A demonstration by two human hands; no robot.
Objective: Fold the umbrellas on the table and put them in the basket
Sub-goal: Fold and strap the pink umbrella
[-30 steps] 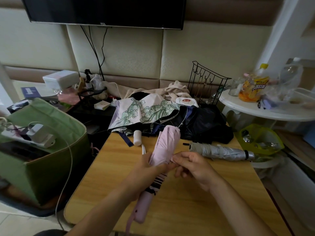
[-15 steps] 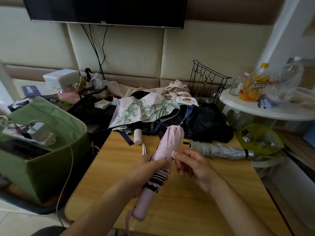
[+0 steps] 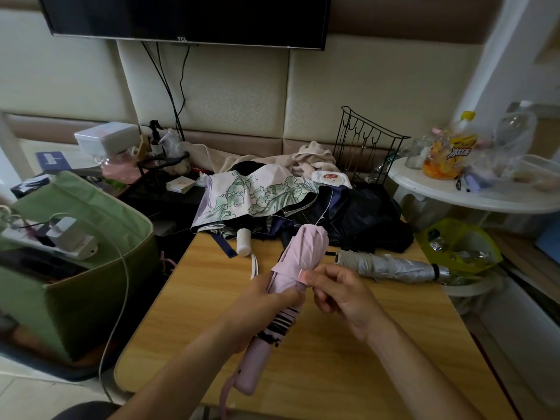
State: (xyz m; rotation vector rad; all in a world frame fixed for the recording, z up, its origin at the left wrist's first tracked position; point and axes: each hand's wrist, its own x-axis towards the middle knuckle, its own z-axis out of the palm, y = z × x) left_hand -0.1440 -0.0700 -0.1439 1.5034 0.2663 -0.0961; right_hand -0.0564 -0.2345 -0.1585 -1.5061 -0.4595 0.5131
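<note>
Raised slightly, pink umbrella point(image 3: 303, 256) stays gripped by left hand point(image 3: 266, 301); right hand point(image 3: 336, 294) pinches its half-hidden strap point(image 3: 303, 275).

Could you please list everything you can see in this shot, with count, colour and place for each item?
pink umbrella: 1, pale pink, rolled, held over the table's middle
silver umbrella: 1, silver-grey, folded, lying on the table's right side
floral umbrella: 1, white with green print, unfolded, far end of the table
dark umbrella: 1, black-navy, unfolded heap, far right of the table
table: 1, light wood, centre
basket: 1, green fabric, left of the table
wire rack: 1, black, behind the umbrellas
round table: 1, white, right
television: 1, black, on the wall
left hand: 1, grip round the pink umbrella
right hand: 1, pinches the umbrella's strap tab
</note>
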